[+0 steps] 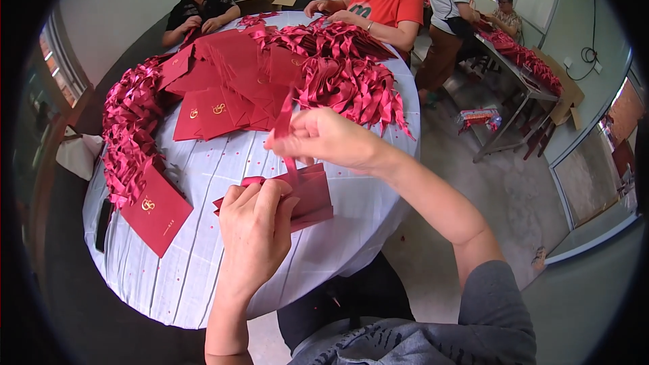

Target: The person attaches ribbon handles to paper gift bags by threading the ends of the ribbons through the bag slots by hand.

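Note:
Close to the table's front edge, my left hand (255, 226) is closed on a small dark red paper gift bag (314, 197), its fingers curled over the top edge. My right hand (324, 136) is raised just above and pinches a red satin ribbon (284, 118), which runs down to the bag. Part of the ribbon is smeared by motion. My left fingers hide where the ribbon meets the bag. Beyond my hands lies a heap of flat red bags (230, 71) with gold print.
Ribboned bags pile along the left (132, 128) and at the far right (348, 88) of the round, white-covered table (196, 284). One flat bag (157, 213) sits near left. Two people work across the table; others stand by a side table (524, 81).

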`<state>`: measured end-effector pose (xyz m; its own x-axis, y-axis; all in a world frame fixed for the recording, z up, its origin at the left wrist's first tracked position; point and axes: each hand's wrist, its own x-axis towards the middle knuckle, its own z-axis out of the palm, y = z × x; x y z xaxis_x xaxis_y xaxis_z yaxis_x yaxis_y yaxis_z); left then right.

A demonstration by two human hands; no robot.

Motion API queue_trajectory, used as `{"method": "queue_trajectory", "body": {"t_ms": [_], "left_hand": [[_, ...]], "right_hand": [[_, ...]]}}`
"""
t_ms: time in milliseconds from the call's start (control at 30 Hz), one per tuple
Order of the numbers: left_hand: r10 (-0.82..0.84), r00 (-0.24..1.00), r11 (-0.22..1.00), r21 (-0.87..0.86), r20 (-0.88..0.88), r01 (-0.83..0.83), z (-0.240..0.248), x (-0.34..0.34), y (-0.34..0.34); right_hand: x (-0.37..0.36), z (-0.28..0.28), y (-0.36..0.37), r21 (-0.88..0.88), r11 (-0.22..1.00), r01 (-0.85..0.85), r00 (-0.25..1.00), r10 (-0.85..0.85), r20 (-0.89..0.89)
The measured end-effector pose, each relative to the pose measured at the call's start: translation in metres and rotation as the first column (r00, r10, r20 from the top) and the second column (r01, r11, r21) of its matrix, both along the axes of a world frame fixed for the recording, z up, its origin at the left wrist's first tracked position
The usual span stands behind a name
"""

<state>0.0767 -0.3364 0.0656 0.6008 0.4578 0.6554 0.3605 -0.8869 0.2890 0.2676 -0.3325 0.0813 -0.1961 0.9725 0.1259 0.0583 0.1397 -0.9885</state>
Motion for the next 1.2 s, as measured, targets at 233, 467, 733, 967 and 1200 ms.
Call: {"method": "queue_trajectory", "body": {"t_ms": [233,467,733,967,1200], "left_hand": [[-0.017,1.0,0.998,0.065,0.01,0.016,0.001,0.0,0.002],[0.027,0.998,0.994,0.102,0.06,-0.033,-0.003,-0.001,0.004],[0.041,0.997,0.993,0.109,0.059,-0.048,-0.004,0.002,0.004],[0.015,1.0,0.998,0.058,0.026,-0.016,-0.002,-0.001,0.004],[0.199,0.936,0.98,-0.033,0.289,-0.198,0.019,-0.044,0.031]], "right_hand": [[0.015,0.009,-0.011,0.009,0.964,-0.265,0.964,0.265,-0.021],[-0.005,0.012,-0.026,0.496,0.867,-0.04,0.865,-0.218,0.451],[-0.009,0.003,-0.027,0.248,0.958,0.144,0.978,-0.176,0.113],[-0.007,-0.018,-0.012,0.547,0.827,0.127,0.913,-0.313,0.263],[-0.037,-0.04,-0.012,0.575,0.72,0.388,0.862,-0.505,0.049]]}}
